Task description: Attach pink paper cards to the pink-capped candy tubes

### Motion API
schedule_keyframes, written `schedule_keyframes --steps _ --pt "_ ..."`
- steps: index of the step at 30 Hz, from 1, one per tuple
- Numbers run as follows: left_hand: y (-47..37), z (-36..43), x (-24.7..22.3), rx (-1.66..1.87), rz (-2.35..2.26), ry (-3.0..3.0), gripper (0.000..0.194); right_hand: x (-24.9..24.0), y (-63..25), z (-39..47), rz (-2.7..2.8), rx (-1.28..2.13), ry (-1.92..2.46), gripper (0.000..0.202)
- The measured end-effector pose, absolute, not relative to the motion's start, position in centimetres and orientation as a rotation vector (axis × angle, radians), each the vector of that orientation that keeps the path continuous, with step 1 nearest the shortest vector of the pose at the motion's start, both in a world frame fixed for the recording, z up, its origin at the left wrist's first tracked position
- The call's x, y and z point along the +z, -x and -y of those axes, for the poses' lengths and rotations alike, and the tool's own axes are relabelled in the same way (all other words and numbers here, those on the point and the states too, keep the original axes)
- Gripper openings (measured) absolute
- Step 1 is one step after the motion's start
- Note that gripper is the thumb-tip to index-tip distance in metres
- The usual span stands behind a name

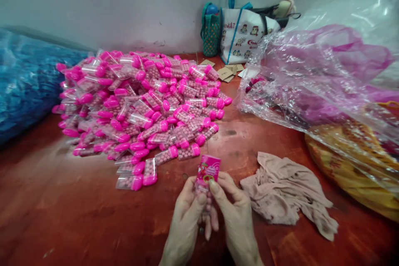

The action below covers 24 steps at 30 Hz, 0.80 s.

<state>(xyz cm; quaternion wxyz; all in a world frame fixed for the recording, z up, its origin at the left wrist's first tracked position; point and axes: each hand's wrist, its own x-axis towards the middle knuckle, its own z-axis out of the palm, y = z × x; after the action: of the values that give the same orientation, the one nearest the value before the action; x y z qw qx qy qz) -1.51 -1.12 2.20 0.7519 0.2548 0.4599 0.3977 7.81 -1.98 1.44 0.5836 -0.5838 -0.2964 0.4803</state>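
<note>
Both hands are together low in the middle of the view, around a small clear candy container (208, 202) filled with pink balls. My left hand (186, 212) grips this container, its thumb across the front. My right hand (233, 210) pinches the lower edge of a bright pink printed label (208, 168), which covers the container's upper end. Whether the label is stuck down or loose there, I cannot tell. Ahead and to the left lies a large heap of similar candy containers (149, 112) with pink caps. The one nearest my left hand (150, 171) stands at the heap's front edge.
A crumpled beige cloth (286, 191) lies right of my hands on the red tabletop (77, 208). Clear and pink plastic bags (311, 70) and a yellow basket (352, 162) fill the right side. Blue plastic (28, 79) borders the left. Cardboard pieces (226, 74) and a white bag (240, 35) are behind.
</note>
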Motion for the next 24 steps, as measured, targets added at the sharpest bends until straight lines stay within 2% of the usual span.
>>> schedule_keyframes --steps 3,7,12,18,24 --pt "2.0 1.0 2.5 0.845 -1.018 -0.570 0.016 1.3 -9.3 1.4 0.703 1.186 1.308 0.017" --pt "1.8 1.2 2.3 0.813 -1.046 -0.574 0.013 1.4 -10.0 1.0 0.626 1.299 1.286 0.018" --pt "0.9 1.5 2.3 0.896 -1.044 -0.612 0.014 1.5 -8.3 1.3 0.428 1.373 1.340 0.023" --pt "0.7 1.2 2.7 0.936 -1.082 -0.598 0.025 0.4 -6.9 2.0 0.404 1.442 1.286 0.027" --pt "0.4 1.1 2.8 0.969 -1.060 -0.590 0.027 1.2 -8.4 1.5 0.514 1.469 1.298 0.026"
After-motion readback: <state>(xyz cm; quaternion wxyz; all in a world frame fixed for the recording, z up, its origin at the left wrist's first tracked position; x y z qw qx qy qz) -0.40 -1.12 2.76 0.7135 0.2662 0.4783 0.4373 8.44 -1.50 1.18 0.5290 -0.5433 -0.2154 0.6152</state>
